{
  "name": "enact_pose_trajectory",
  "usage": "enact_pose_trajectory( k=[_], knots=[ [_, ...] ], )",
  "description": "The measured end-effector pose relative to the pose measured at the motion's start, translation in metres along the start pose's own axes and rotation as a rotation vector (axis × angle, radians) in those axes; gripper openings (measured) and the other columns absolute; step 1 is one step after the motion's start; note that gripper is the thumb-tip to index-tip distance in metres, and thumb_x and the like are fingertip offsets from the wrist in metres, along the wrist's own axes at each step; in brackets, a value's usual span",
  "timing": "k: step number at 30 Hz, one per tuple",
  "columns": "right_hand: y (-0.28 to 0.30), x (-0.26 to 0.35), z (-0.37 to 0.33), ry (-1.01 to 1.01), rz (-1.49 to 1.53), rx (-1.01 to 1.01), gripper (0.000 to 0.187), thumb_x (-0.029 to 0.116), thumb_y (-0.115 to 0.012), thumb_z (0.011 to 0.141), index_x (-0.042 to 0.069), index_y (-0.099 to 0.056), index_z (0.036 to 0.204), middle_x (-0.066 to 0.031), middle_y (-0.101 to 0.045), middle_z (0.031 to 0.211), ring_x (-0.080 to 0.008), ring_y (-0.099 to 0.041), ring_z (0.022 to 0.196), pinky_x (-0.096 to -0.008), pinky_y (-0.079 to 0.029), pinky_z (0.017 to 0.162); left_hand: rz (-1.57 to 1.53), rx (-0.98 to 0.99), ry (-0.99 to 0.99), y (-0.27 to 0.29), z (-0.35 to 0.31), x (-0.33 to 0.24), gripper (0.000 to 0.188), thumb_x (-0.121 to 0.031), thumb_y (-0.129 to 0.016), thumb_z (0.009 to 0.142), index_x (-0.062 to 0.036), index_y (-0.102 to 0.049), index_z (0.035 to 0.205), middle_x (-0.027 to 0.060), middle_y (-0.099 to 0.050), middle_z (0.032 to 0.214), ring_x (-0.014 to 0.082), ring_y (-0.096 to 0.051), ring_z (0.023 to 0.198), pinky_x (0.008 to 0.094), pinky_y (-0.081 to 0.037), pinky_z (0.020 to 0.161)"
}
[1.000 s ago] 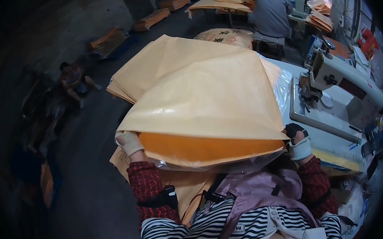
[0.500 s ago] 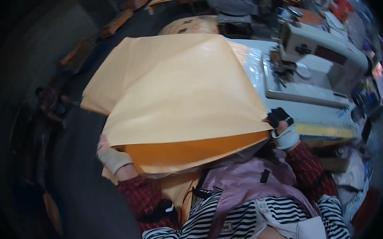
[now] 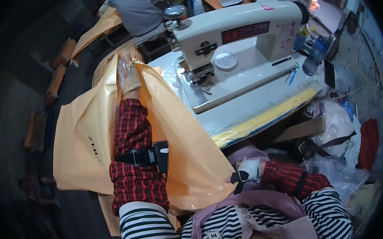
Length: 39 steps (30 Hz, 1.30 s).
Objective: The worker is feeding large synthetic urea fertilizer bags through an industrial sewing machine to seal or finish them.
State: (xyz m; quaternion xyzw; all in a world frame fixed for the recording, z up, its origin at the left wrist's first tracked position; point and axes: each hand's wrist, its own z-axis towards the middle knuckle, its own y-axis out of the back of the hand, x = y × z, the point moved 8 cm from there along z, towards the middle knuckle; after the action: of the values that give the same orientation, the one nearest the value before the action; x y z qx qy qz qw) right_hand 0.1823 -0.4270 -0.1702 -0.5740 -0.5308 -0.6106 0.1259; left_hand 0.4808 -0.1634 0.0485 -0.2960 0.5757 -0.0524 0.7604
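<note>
Got a big pale-orange bag (image 3: 179, 134) sprawled out up front, left of the white sewing machine (image 3: 247, 23) and overlapping the near-left side of the white table (image 3: 253, 103) in this view. Got the left hand (image 3: 128, 72) stretched way out to the far end of the bag, with the forearm lying between two flaps of it. Can't really tell about the grip up there, open or closed, thanks to the folds and shiny film in the way. Got the right hand (image 3: 238, 176) down low near the body, fingers closed on the near corner of the bag, with next to no gap. Also wearing a black strap (image 3: 136, 158) around the left forearm. Can spot a seated co-worker (image 3: 136, 13) in grey beyond the bag, plus orange stacks (image 3: 56, 85) over on the dark floor at left.
</note>
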Motion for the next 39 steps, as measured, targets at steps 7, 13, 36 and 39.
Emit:
enact_pose_trajectory(
  k=[7,13,36,39],
  knots=[
    [0.021,-0.029,0.044,-0.054,0.046,-0.414,0.049,0.045,-0.048,0.084,0.024,-0.047,0.128,-0.0225,-0.054,0.107,-0.0329,-0.054,0.095,-0.0394,-0.041,0.077,1.015,-0.073,-0.452,-0.007,0.026,0.037,0.04,-0.038,-0.042,0.091,-0.0023,-0.058,0.097,0.0088,-0.059,0.083,0.0189,-0.057,0.075,0.0314,-0.044,0.068],
    [0.013,-0.039,-0.021,-0.106,0.469,-0.448,0.028,0.015,-0.056,0.083,0.001,-0.054,0.107,-0.0172,-0.059,0.095,-0.0289,-0.057,0.08,-0.0329,-0.045,0.07,1.147,0.247,0.077,0.035,0.047,0.158,0.042,-0.037,-0.04,0.093,-0.0031,-0.055,0.111,0.0176,-0.059,0.107,0.0293,-0.055,0.098,0.0371,-0.04,0.09],
    [0.174,0.016,0.115,-0.318,-0.606,-0.134,0.032,0.014,-0.049,0.082,0.0,-0.059,0.109,-0.017,-0.063,0.104,-0.0322,-0.063,0.089,-0.0397,-0.052,0.074,2.091,1.921,0.85,0.171,-0.176,0.113,0.034,-0.03,-0.044,0.086,-0.0053,-0.066,0.091,0.0199,-0.063,0.096,0.0303,-0.061,0.091,0.0373,-0.047,0.08],
    [0.18,0.014,0.132,-0.341,-0.427,-0.191,0.04,0.016,-0.049,0.082,0.0,-0.052,0.119,-0.0178,-0.062,0.105,-0.0315,-0.063,0.09,-0.0398,-0.051,0.072,1.587,2.042,1.083,0.186,-0.293,0.087,0.031,-0.028,-0.045,0.086,-0.006,-0.066,0.089,0.0201,-0.063,0.094,0.0303,-0.062,0.088,0.0385,-0.047,0.078]
  ],
)
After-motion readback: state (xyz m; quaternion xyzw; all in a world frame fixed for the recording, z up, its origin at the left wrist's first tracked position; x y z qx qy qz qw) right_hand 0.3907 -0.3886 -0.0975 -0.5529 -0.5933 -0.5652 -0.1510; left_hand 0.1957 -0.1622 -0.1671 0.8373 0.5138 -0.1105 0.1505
